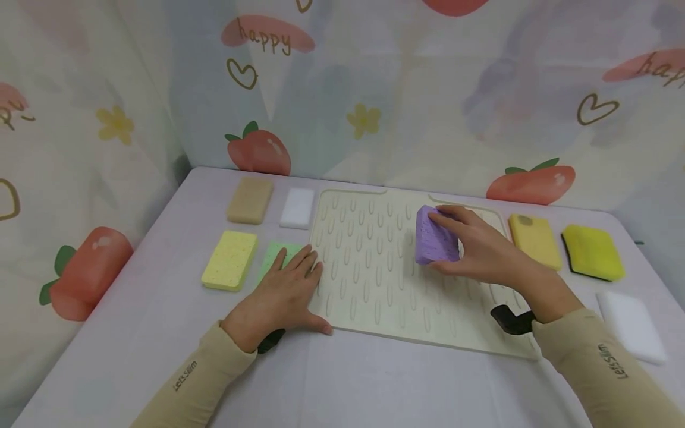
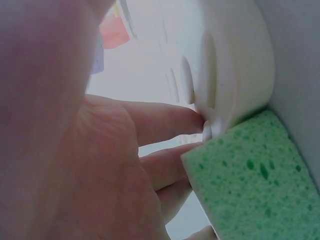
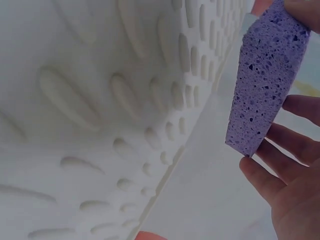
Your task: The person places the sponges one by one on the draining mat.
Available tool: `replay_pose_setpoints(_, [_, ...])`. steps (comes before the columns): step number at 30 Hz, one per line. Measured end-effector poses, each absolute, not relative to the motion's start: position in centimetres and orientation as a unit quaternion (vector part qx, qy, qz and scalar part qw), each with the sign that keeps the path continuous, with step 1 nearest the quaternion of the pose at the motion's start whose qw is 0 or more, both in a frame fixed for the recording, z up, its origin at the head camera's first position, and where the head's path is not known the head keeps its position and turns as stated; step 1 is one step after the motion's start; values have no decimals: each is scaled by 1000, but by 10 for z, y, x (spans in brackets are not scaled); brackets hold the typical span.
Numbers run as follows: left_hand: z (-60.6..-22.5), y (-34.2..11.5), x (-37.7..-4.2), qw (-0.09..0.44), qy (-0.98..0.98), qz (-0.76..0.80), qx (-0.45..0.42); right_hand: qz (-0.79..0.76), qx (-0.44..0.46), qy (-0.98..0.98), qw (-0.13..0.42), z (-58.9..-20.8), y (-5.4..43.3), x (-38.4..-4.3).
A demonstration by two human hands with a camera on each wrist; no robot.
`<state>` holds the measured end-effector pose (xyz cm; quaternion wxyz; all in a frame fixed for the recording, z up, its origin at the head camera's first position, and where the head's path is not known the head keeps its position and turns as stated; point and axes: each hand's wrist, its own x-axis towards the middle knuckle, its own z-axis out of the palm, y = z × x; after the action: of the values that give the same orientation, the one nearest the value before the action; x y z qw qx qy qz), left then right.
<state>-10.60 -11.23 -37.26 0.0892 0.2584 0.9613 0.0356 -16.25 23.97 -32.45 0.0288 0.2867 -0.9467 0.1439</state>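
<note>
Plainly, left of the ridged mat (image 1: 396,291), a green sponge (image 2: 257,175) is partly hidden by the spread, empty left hand (image 1: 280,300); above the mat's right half, a purple sponge (image 1: 434,242) is pinched by the right hand (image 1: 489,252), seemingly for placing; levelling would be needed.

Bare left fingers (image 1: 301,257), bare right fingers (image 1: 448,223), beige left sleeve (image 1: 206,389) at the lower left of the frame, beige right sleeve (image 1: 583,356) at the lower right, dark "LetsSlim" lettering (image 1: 612,361) on each, bent black right-wrist piece (image 1: 512,321), smaller black left-wrist piece (image 1: 271,342).
</note>
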Motion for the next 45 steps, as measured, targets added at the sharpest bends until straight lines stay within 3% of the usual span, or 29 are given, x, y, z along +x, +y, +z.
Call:
replay_pose_setpoints(14, [-371,-109,-107,93,961,31,257,172,315,-933,34,-336,204,-179])
replay_pose_setpoints(45, [-370,-114,-106,102,959,35,261,150,326,-933,-16,-342,132,-209])
